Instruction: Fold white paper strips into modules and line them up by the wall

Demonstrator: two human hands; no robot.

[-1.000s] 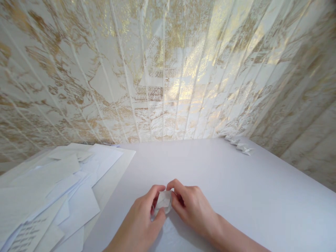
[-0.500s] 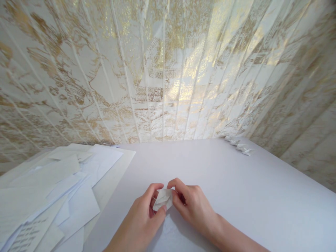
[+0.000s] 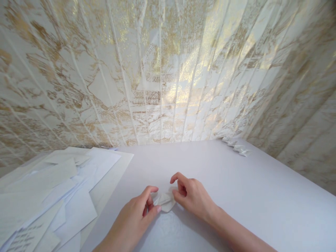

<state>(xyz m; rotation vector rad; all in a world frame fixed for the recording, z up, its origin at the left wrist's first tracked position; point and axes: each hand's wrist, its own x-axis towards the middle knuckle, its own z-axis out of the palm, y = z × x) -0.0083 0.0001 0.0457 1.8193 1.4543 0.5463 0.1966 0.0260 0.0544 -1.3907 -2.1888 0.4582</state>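
Observation:
A small piece of folded white paper (image 3: 165,202) with several creases lies low over the table between my two hands. My left hand (image 3: 138,213) grips its left edge, thumb tip at the near corner and the curled fingers behind; the index finger is lifted off. At the right edge, the thumb of my right hand (image 3: 194,196) is touching or very near the paper. The right index finger is raised and bent, apart from the thumb, and the other fingers are curled in. The paper's underside is hidden.
Loose white paper sheets and scraps (image 3: 78,203), some with writing, are heaped on the left of the white table (image 3: 262,196). Several small folded paper pieces (image 3: 237,148) stand in a row at the far right corner. A gold-patterned curtain (image 3: 147,87) hangs behind the table.
My hands have drawn apart a little, and the right index finger has lifted away from the paper. The folded paper sits lower and looks more spread out. The view has shifted slightly.

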